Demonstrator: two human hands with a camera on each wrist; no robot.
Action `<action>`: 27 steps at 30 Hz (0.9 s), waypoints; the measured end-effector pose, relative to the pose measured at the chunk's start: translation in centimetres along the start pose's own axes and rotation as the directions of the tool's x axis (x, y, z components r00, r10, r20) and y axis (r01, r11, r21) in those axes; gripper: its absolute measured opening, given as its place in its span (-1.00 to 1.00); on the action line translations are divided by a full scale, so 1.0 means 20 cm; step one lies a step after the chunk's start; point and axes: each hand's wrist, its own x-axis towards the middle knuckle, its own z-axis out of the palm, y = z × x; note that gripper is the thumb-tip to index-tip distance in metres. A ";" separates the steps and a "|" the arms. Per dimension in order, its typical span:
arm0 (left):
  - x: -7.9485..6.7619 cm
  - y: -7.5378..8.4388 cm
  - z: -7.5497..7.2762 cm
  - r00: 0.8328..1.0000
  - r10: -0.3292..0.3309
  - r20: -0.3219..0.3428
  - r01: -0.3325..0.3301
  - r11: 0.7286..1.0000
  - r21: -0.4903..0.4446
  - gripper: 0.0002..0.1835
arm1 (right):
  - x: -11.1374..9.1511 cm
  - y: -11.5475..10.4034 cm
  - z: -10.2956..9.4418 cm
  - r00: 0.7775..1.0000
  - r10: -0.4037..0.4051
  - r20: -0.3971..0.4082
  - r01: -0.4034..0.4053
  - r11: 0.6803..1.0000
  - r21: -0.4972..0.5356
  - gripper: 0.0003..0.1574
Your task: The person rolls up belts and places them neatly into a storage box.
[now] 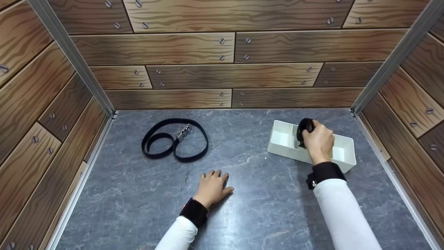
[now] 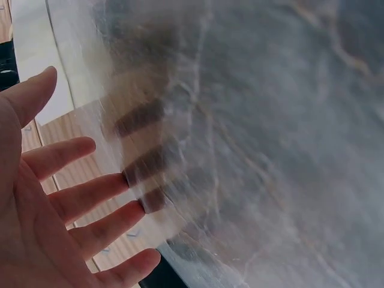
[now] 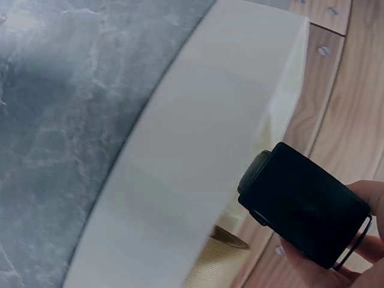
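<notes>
My right hand [image 1: 318,139] grips a black box-shaped object [image 3: 303,204] over the white divided box [image 1: 289,151]. The black object has a rounded knob on one end and a thin wire-like loop by the fingers; its exact kind is unclear. In the right wrist view, a gold textured item [image 3: 219,264] shows inside the white box, partly hidden by its wall. My left hand [image 1: 211,187] is palm down at the grey surface, with fingers spread and nothing in them. Beyond it lies a coiled black strap [image 1: 189,159] with a shiny metal fitting [image 1: 184,132].
The grey marbled tabletop [image 1: 242,222] is enclosed by wood-patterned walls [image 1: 194,76] at the back and both sides. Metal corner posts [image 1: 392,55] stand at the back corners. The white box sits near the right wall.
</notes>
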 end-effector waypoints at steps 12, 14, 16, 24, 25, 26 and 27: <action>0.01 0.02 0.00 1.000 -0.013 0.011 0.013 1.000 0.029 -0.39 | -0.04 0.01 0.17 0.999 0.032 0.031 -0.029 0.996 -0.084 -0.49; 0.01 0.02 0.01 1.000 -0.013 0.018 0.013 1.000 0.025 -0.39 | -0.05 0.03 0.20 0.999 0.033 0.022 -0.030 0.995 -0.097 -0.51; 0.01 0.02 0.01 1.000 -0.014 0.024 0.013 1.000 0.022 -0.39 | -0.06 0.04 0.22 0.999 0.034 0.023 -0.031 0.992 -0.121 -0.49; 0.01 0.03 0.00 1.000 -0.013 0.017 0.013 0.999 0.031 -0.42 | -0.06 0.05 0.26 0.995 0.025 0.096 -0.009 0.986 -0.167 -0.34; 0.01 0.03 0.00 1.000 -0.012 0.014 0.011 0.999 0.030 -0.42 | -0.06 0.05 0.26 0.995 0.027 0.097 -0.011 0.986 -0.166 -0.33; 0.01 0.03 0.00 1.000 -0.011 0.012 0.011 0.999 0.031 -0.42 | -0.06 0.05 0.26 0.995 0.029 0.097 -0.012 0.986 -0.164 -0.31; 0.01 0.03 0.00 1.000 -0.011 0.010 0.011 0.999 0.033 -0.42 | -0.06 0.05 0.26 0.995 0.027 0.099 -0.011 0.987 -0.162 -0.30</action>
